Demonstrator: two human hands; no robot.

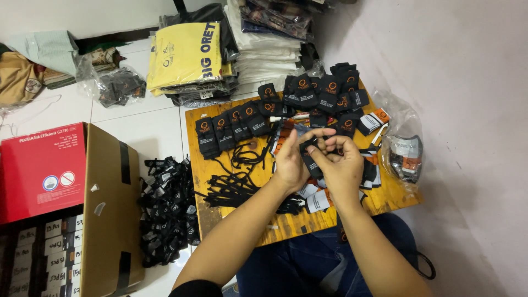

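Note:
My left hand (290, 159) and my right hand (342, 162) meet above a low wooden board (385, 201), and both pinch one small black tag (311, 159) between their fingertips. Under the hands lie loose black, white and orange tags (318, 201). A bundle of black strings (236, 190) rests on the board to the left of my left hand. Rows of stacked black tags with orange marks (231, 126) line the board's far side, with more stacks (330, 91) at its far right.
A heap of black tags (168, 209) lies on the white floor left of the board. A cardboard box with a red lid (104, 209) stands at the left. Folded shirts in plastic (187, 55) are stacked behind. A plastic bag of tags (406, 154) sits at the right.

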